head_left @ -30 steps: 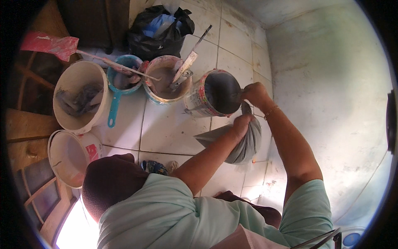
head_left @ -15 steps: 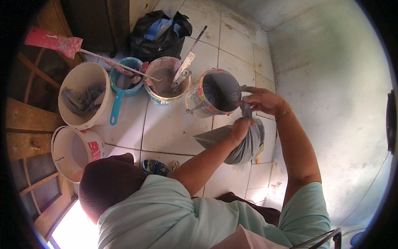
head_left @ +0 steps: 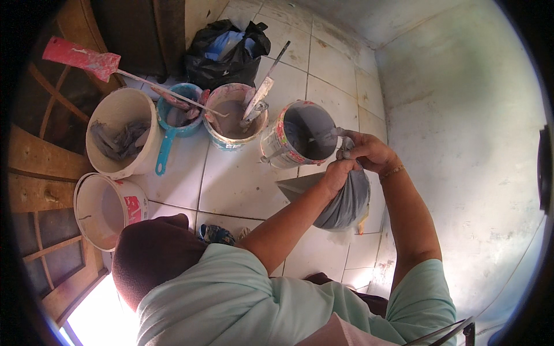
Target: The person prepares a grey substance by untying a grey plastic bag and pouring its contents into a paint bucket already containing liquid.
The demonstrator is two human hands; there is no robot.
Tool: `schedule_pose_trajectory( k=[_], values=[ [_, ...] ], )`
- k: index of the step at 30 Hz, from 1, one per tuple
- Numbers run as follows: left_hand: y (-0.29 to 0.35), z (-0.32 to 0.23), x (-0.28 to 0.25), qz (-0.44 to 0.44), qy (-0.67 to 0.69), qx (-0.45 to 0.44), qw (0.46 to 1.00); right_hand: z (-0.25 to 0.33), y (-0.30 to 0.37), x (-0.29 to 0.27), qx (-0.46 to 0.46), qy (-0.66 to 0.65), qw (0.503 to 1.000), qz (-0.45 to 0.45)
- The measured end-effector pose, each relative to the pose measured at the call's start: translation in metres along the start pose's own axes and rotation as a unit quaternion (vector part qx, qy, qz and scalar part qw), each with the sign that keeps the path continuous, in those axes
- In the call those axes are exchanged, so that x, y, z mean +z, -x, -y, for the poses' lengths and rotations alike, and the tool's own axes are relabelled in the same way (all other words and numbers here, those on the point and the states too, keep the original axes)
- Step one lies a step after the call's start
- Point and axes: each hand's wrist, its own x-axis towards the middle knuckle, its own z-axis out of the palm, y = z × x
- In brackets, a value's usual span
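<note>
A grey plastic bag (head_left: 345, 205), full and rounded at the bottom, sits on the tiled floor in front of me. My left hand (head_left: 340, 174) is closed round its gathered neck. Just above, my right hand (head_left: 372, 152) pinches the twisted top of the bag, thumb and fingers together. Both hands are beside the rim of a bucket (head_left: 300, 135) with a grey, coated inside. One loose corner of the bag points out to the left under my left forearm. What the bag contains is hidden.
Left of the bucket stands a pail (head_left: 235, 112) of grey mix with tools in it. Beyond are a blue dipper (head_left: 167, 141), two pale buckets (head_left: 118, 167) (head_left: 109, 210), a red-handled roller (head_left: 81, 57) lying across, and a black bag (head_left: 222, 69). A wall (head_left: 456, 132) rises close on my right.
My right hand has come closer to my left and its fingers have closed on the bag's twisted top. The bag's neck is more tightly bunched. The whole view has shifted slightly.
</note>
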Motion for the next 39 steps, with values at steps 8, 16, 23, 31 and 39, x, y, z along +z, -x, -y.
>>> schedule_pose_trajectory(
  k=[8, 16, 23, 31, 39],
  values=[
    [-0.007, 0.008, -0.006, 0.005, 0.054, -0.009, 0.998, 0.000, -0.013, -0.009, -0.024, 0.086, 0.989, -0.118],
    [-0.008, 0.021, -0.007, -0.013, 0.040, -0.038, 0.998, 0.005, -0.021, -0.028, -0.112, 0.274, 0.946, -0.132],
    [0.018, 0.037, -0.008, -0.032, -0.228, 0.121, 0.966, 0.027, -0.026, -0.006, -0.066, 0.340, 0.921, -0.179],
    [0.071, -0.002, -0.005, -0.171, -0.081, -0.006, 0.982, -0.039, -0.044, -0.026, -0.113, 0.604, 0.765, -0.190],
    [0.107, -0.060, -0.021, -0.281, -0.388, 0.114, 0.871, -0.074, -0.066, -0.028, -0.131, 0.541, 0.791, -0.255]
  ],
)
